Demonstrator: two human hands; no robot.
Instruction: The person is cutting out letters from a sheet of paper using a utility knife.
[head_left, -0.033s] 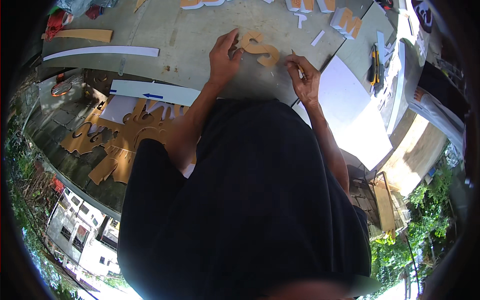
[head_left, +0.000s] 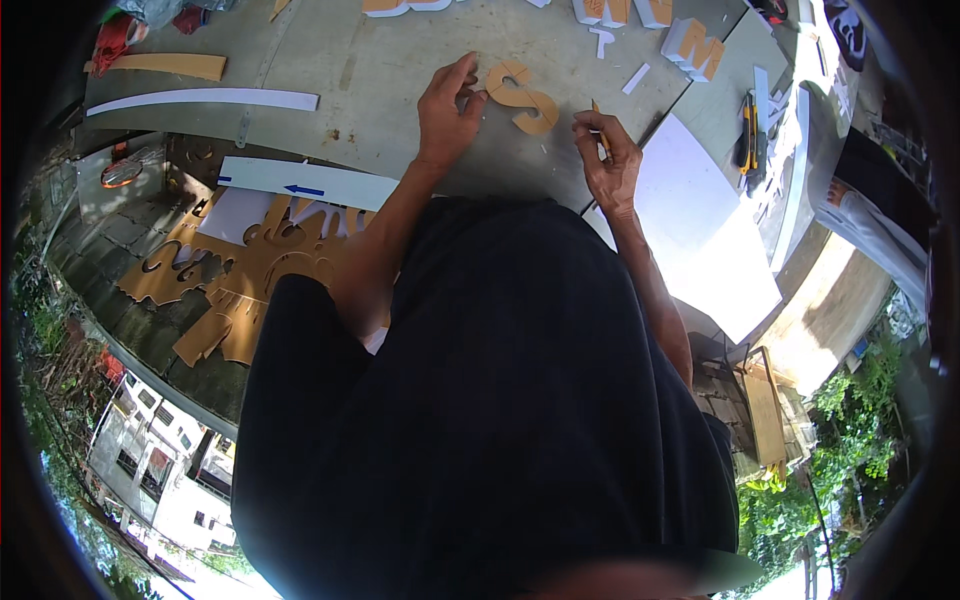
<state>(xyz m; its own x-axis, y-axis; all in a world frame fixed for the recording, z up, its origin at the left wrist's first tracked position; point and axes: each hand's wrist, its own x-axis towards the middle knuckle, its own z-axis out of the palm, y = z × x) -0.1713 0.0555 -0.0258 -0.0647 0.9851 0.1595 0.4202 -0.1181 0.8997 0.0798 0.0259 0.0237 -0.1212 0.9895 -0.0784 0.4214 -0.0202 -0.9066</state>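
Nothing has moved since the earlier picture: both hands and the letter stay in the same places. The left hand rests with curled fingers on the grey workbench, its fingertips touching the left end of the orange S-shaped letter, probably to keep it from sliding. The right hand is closed in a pinch around a thin pencil-like tool, just right of the letter. A yellow utility knife lies near the bench's right edge.
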